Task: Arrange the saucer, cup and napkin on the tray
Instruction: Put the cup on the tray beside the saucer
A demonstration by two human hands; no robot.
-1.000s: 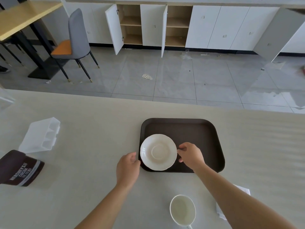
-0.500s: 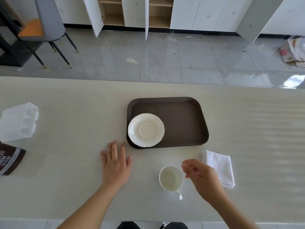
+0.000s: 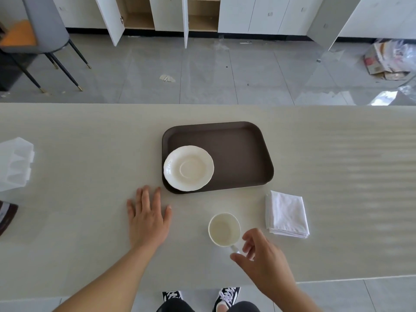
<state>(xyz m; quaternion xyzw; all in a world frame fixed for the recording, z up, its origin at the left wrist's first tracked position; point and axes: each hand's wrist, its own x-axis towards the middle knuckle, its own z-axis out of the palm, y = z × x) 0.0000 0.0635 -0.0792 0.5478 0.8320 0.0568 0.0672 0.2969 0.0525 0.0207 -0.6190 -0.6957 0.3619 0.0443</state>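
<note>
White cup point(image 3: 224, 229) handle part-hidden by right hand point(image 3: 264, 255), fingers spread, grip unclear; left hand point(image 3: 147, 218) flat, empty.

A pale table point(image 3: 90, 154) fills the lower view. At its left edge sits a clear plastic organiser point(image 3: 14, 164) with open compartments, and just nearer than it a dark brown packet point(image 3: 6, 216), mostly cut off by the frame. Beyond the table lies a grey tiled floor point(image 3: 225, 75) with a scrap of paper point(image 3: 167, 78) on it. A grey chair point(image 3: 42, 30) with an orange seat stands at far left. White cabinets point(image 3: 247, 14) line the back wall, two with doors open. A heap of bagged rubbish point(image 3: 389, 59) lies at far right.
</note>
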